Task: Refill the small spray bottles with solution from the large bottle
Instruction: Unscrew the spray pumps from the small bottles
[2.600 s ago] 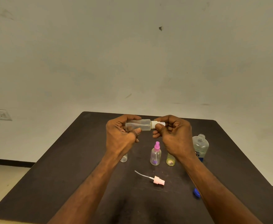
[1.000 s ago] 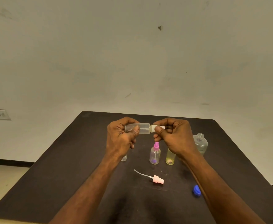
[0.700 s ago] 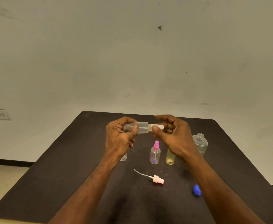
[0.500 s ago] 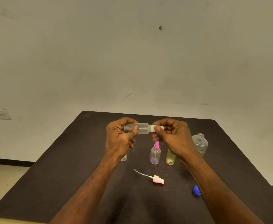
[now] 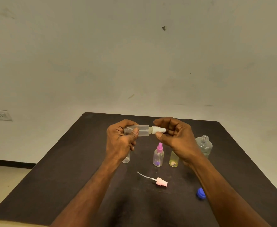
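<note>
Left grip (image 5: 120, 141): fingers and thumb curled round the body of a small clear spray bottle (image 5: 141, 130), held level above the bench (image 5: 60, 169). Right grip (image 5: 175, 136): thumb and forefinger half-curled beside the bottle's white spray cap (image 5: 158, 129); contact cannot be told. Below stand a pink-capped bottle (image 5: 158, 155), a yellowish bottle (image 5: 173, 159) and the uncapped large bottle (image 5: 204, 145). A loose pink sprayer (image 5: 161, 183) and blue cap (image 5: 200, 193) lie nearer the person
</note>
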